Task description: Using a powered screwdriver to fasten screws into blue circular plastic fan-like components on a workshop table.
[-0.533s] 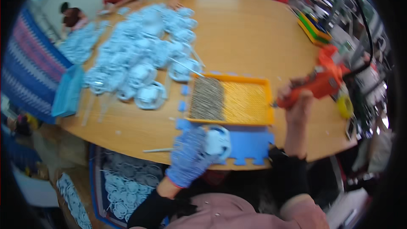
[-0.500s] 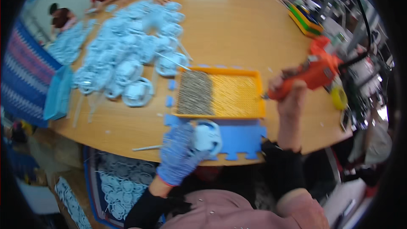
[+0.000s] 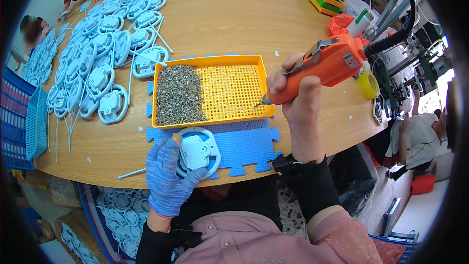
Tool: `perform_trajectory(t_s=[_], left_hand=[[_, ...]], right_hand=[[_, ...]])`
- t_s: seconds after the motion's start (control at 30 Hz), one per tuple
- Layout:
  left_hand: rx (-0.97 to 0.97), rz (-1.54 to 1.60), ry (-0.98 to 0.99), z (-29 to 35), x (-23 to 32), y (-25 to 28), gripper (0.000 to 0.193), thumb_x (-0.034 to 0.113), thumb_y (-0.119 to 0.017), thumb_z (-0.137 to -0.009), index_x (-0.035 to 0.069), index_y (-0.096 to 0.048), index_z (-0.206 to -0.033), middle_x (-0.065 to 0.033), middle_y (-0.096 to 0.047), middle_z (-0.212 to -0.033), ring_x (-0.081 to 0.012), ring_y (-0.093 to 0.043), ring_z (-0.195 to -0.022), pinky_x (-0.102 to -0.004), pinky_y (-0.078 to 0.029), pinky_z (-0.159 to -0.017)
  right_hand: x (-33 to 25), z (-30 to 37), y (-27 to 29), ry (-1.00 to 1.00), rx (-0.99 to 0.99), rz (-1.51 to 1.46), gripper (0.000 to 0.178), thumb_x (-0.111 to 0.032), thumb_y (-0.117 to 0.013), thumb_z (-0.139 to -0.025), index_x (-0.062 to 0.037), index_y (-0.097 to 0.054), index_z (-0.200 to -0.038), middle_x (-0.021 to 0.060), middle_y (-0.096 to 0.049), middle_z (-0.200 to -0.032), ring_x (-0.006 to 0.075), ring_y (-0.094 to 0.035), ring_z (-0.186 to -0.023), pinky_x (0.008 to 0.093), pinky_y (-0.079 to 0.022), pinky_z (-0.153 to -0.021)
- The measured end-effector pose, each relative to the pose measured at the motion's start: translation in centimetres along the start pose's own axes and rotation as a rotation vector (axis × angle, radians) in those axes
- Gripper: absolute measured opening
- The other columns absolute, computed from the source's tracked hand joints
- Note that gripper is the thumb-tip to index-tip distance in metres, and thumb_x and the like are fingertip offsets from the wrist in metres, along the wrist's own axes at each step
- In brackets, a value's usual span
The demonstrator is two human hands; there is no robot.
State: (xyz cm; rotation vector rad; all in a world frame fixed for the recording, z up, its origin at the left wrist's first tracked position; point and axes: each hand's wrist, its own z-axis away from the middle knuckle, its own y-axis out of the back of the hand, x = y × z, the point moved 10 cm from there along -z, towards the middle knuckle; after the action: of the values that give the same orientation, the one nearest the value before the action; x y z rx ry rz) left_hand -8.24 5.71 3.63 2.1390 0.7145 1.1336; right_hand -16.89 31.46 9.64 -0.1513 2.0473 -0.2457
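My left hand [image 3: 167, 178], in a blue knit glove, is closed on the left rim of a light-blue plastic ring-shaped part [image 3: 195, 150] with a square block in its middle. The part rests on a blue foam mat [image 3: 249, 149]; a thin rod [image 3: 132, 173] sticks out to the left of the hand. In my bare right hand [image 3: 304, 105] is an orange electric screwdriver [image 3: 326, 66], its tip over the right side of a yellow tray [image 3: 215, 59]. Small metal screws [image 3: 179, 98] heap up in the tray's left part, beside a perforated plate [image 3: 229, 93].
A large pile of similar light-blue parts [image 3: 100, 76] covers the table's left side, with a teal basket [image 3: 37, 122] at its edge. To the right lie yellow tape [image 3: 369, 85] and a phone [image 3: 377, 111]. A black coiled cord [image 3: 391, 43] trails from the screwdriver. People work across the table.
The view has shifted, so the table items appear farther left, and the blur has cleared. The screwdriver tip now points down over the tray's right side. My left hand still holds the ring-shaped part.
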Motion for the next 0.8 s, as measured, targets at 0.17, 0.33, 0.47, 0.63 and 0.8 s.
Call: perform_trajectory(t_s=[0.17,0.33,0.47,0.63,0.8], left_hand=[[0.023,-0.038,-0.046,-0.41,0.30,0.23,0.080,0.028,-0.083,-0.064,0.001,-0.048,-0.130,-0.0162,-0.057,-0.114,-0.0344,-0.051,-0.106,-0.0423,-0.041,-0.093],[0.021,-0.019,-0.049,-0.57,0.12,0.17,0.080,0.028,-0.083,-0.063,0.001,-0.048,-0.130,-0.0161,-0.057,-0.114,-0.0343,-0.051,-0.107,-0.0429,-0.041,-0.093],[0.009,-0.028,-0.028,-0.60,-0.01,-0.02,0.079,0.029,-0.082,-0.064,0.001,-0.049,-0.129,-0.0168,-0.056,-0.113,-0.0348,-0.051,-0.106,-0.0430,-0.041,-0.092],[0.020,-0.019,-0.021,-0.68,0.15,0.29,0.076,0.030,-0.082,-0.064,0.002,-0.050,-0.128,-0.0166,-0.057,-0.111,-0.0348,-0.052,-0.105,-0.0432,-0.041,-0.091],[-0.001,-0.010,-0.032,-0.92,0.82,0.22,0.080,0.030,-0.083,-0.063,0.002,-0.049,-0.129,-0.0151,-0.057,-0.114,-0.0338,-0.052,-0.107,-0.0426,-0.041,-0.093]], right_hand=[[0.28,-0.33,0.64,0.036,0.048,-0.027,0.065,-0.067,-0.063,-0.074,-0.0084,-0.048,-0.097,0.0028,-0.052,-0.067,0.0135,-0.049,-0.059,0.0284,-0.040,-0.058],[0.51,-0.60,0.41,0.033,0.046,-0.014,0.064,-0.067,-0.063,-0.074,-0.0087,-0.047,-0.095,0.0023,-0.052,-0.066,0.0132,-0.049,-0.058,0.0285,-0.040,-0.058],[0.67,-0.54,0.81,0.025,0.068,-0.017,0.063,-0.067,-0.064,-0.074,-0.0091,-0.047,-0.093,0.0018,-0.051,-0.066,0.0131,-0.049,-0.057,0.0283,-0.041,-0.058],[0.71,-0.73,0.61,0.022,0.049,-0.031,0.062,-0.066,-0.065,-0.073,-0.0093,-0.047,-0.092,0.0016,-0.051,-0.065,0.0131,-0.050,-0.057,0.0284,-0.041,-0.058],[0.66,-0.65,0.45,0.012,0.038,-0.018,0.062,-0.065,-0.065,-0.074,-0.0092,-0.047,-0.092,0.0021,-0.052,-0.064,0.0134,-0.049,-0.057,0.0289,-0.041,-0.058]])
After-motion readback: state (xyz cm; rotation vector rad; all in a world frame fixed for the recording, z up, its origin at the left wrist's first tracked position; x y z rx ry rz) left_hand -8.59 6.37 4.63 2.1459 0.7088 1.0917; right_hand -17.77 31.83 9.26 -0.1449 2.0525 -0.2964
